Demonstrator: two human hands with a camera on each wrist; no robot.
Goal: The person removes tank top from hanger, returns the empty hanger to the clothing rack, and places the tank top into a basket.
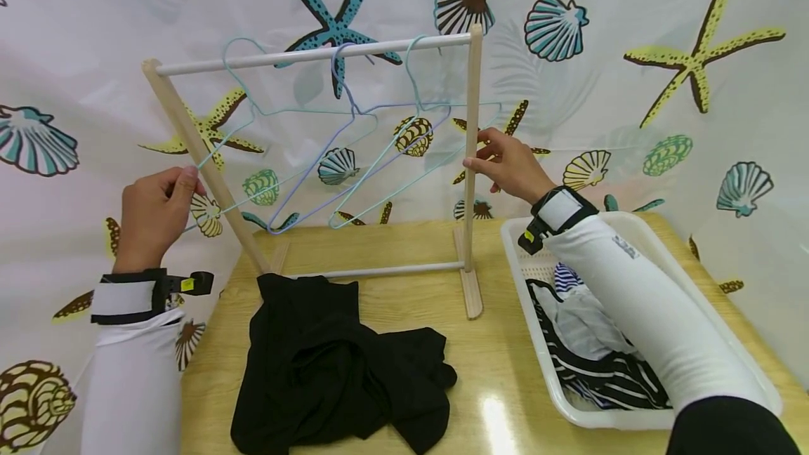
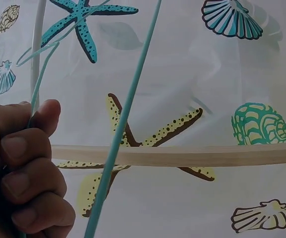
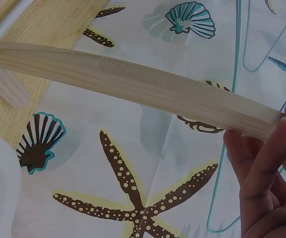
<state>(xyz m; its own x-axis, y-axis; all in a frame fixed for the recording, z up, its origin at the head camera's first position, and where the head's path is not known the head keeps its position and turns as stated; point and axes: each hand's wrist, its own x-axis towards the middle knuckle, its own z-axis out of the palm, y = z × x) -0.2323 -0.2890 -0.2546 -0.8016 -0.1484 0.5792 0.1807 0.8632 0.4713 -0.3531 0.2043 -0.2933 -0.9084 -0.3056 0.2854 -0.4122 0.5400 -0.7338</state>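
My left hand (image 1: pixel 154 209) grips the lower left corner of a teal wire hanger (image 1: pixel 310 111) that hangs from the rack's top bar (image 1: pixel 284 58). In the left wrist view, curled fingers (image 2: pixel 34 181) close round the wire, and another stretch of the hanger (image 2: pixel 127 109) slants past. My right hand (image 1: pixel 515 163) holds the rack's right wooden post (image 1: pixel 472 111), thumb in front; the right wrist view shows the post (image 3: pixel 133 79) between thumb and fingers. A purple-blue hanger (image 1: pixel 352 105) and a second teal hanger (image 1: pixel 411 79) hang from the bar too. The rack leans left.
A crumpled black garment (image 1: pixel 329 371) lies on the wooden table (image 1: pixel 499 343) before the rack. To the right, a white basket (image 1: pixel 537 346) holds striped and grey clothes (image 1: pixel 588 321). A sheet printed with starfish and shells (image 1: pixel 569 90) covers the wall behind.
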